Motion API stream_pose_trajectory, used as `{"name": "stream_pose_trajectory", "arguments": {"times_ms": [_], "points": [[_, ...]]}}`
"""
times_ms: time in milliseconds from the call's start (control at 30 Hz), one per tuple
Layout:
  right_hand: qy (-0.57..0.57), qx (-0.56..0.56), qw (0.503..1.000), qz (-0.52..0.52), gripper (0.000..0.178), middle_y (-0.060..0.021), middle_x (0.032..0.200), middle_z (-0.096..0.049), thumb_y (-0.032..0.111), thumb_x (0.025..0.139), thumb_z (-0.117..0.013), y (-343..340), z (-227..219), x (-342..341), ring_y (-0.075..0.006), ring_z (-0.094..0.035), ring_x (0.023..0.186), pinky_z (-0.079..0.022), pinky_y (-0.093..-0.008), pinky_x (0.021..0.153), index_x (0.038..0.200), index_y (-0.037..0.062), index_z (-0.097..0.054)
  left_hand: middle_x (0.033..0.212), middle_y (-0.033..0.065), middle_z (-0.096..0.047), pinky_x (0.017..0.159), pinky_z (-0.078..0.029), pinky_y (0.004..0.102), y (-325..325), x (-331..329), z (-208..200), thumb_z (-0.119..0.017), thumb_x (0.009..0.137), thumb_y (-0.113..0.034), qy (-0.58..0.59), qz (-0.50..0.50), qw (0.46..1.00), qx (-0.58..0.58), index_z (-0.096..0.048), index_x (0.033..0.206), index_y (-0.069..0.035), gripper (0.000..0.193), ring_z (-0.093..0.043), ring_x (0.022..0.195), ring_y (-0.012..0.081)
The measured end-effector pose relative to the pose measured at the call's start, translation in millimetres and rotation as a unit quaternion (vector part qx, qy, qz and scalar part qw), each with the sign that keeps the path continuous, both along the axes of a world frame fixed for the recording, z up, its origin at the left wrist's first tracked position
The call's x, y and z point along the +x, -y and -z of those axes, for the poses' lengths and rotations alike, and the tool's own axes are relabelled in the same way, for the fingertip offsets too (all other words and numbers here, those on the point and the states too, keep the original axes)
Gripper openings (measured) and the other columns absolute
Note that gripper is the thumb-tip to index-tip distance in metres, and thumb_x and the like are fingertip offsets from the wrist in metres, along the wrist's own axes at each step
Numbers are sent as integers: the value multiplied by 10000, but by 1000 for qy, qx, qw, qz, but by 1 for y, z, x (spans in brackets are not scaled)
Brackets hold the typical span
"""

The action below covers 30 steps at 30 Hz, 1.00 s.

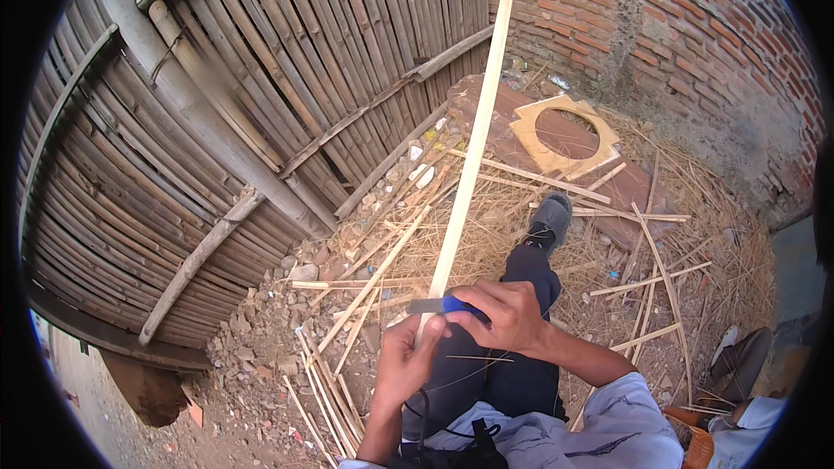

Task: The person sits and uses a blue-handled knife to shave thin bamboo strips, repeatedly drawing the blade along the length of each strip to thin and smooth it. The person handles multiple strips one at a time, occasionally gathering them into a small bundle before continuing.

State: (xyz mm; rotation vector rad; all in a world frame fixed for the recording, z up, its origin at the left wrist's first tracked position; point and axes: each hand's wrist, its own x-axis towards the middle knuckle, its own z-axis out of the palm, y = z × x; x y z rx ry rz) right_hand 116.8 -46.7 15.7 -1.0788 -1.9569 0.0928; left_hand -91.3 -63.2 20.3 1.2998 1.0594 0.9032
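Note:
A long, pale bamboo strip [473, 139] slants up and away from my lap, its far end near the top of the picture. My left hand [404, 363] is closed around its near end, thumb uppermost. In my right hand [506, 317] is a knife [426, 305] with a blue handle and a short grey blade. The blade lies across the strip, just beyond my left thumb, and seems to touch it. My right fingers wrap the handle and hide part of it. Thin shavings [479, 358] hang over my dark trousers below the hands.
A bamboo fence [261, 61] rises at the left, a brick wall [695, 61] at the far right. Cut strips [382, 265] and straw litter the stony ground. A yellowish panel with a round hole [530, 141] lies on a brown board [491, 113]. Another person [747, 356] sits at the lower right.

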Motion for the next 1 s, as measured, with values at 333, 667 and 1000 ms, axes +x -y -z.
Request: {"name": "stream_pose_trajectory", "arguments": {"times_ms": [333, 667, 1000], "points": [[-103, 17, 978, 181, 286, -153, 883, -771, 282, 966, -809, -38, -16, 55, -303, -750, 687, -564, -368, 584, 1034, 9, -758, 581, -79, -462, 485, -287, 243, 14, -14, 15, -616, 1126, -388, -66, 44, 996, -35, -743, 931, -34, 424, -380, 511, 17], [-53, 4, 996, 68, 283, -117, 881, -763, 271, 951, -819, -14, -1, 33, -277, -743, 665, -563, -352, 566, 1064, 22, -747, 662, 15, -617, 578, -432, 297, 10, -5, 8, -727, 1062, -279, -126, -24, 989, 69, -775, 1101, -24, 263, -531, 634, 73], [-22, -5, 999, 26, 268, -70, 880, -762, 267, 915, -823, 8, 13, 3, -245, -744, 657, -562, -345, 541, 1070, 61, -752, 687, 124, -698, 516, -441, 329, 2, 18, -11, -733, 1055, -256, -161, -66, 972, 157, -765, 1105, 3, 266, -571, 563, 107]]}}
